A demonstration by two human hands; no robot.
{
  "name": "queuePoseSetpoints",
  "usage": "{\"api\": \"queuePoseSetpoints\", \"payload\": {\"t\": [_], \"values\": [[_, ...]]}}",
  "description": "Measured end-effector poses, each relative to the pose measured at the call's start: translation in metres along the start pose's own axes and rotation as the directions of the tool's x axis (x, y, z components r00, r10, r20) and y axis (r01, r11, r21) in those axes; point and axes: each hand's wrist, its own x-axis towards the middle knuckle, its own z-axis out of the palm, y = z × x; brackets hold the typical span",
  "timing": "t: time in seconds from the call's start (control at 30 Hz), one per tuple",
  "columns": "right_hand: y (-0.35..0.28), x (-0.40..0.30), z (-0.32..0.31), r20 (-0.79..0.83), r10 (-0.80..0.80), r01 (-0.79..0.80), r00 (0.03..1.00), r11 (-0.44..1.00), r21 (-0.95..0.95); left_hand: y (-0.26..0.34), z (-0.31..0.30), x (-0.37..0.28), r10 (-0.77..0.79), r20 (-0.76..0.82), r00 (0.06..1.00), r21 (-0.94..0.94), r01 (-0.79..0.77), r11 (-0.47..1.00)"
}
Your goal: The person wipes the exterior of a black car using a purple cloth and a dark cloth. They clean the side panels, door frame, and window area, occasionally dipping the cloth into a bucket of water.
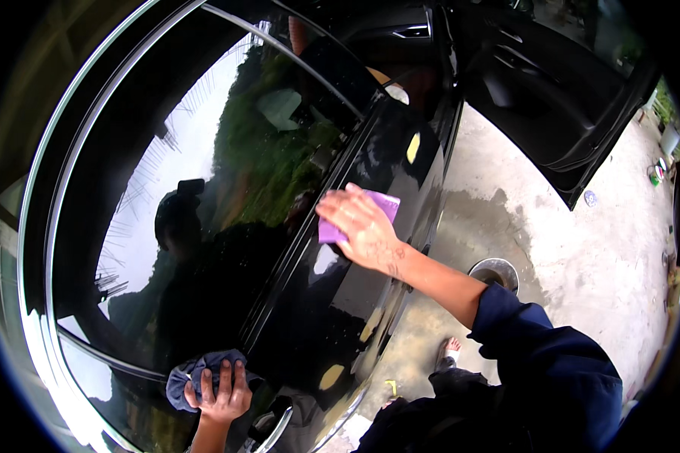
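Observation:
My right hand lies flat over a purple sheet, which looks like sandpaper, and presses it to the black car door just below the window. Faint writing shows along the sheet's edge. Lower left, the fingers of my left hand bunch a damp-looking blue-grey cloth against the car near the window's lower corner. Yellowish filler patches mark the paintwork: one patch beyond my right hand, another patch nearer to me. The glass reflects trees, sky and a person.
Another car door hangs wide at the upper right. A bucket stands on the partly wet concrete floor under my right forearm. A chrome door handle sits near my left hand. Cans stand at the far right.

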Motion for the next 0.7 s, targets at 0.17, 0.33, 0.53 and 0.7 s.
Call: {"api": "queuePoseSetpoints", "payload": {"t": [0.17, 0.33, 0.53, 0.7], "values": [[-0.09, -0.033, 0.025, 0.004, 0.024, -0.024, 1.0, 0.994, 0.107, 0.004, 0.001, 0.003, -0.001, 0.02, 1.0, -0.02, 0.001, 1.0], [-0.037, -0.023, 0.014, -0.04, -0.15, 0.154, 0.988, 0.979, 0.135, -0.03, -0.055, 0.054, 0.271, 0.107, 0.957, 0.039, -0.277, 0.96], [0.145, 0.004, -0.012, 0.004, 0.092, -0.092, 0.996, 0.994, -0.066, -0.027, -0.068, 0.067, 0.228, 0.168, 0.959, 0.073, -0.242, 0.967], [0.222, 0.025, -0.023, -0.055, 0.307, -0.312, 0.95, 0.929, -0.198, -0.026, -0.067, 0.072, 0.235, 0.139, 0.962, 0.055, -0.245, 0.968]]}}
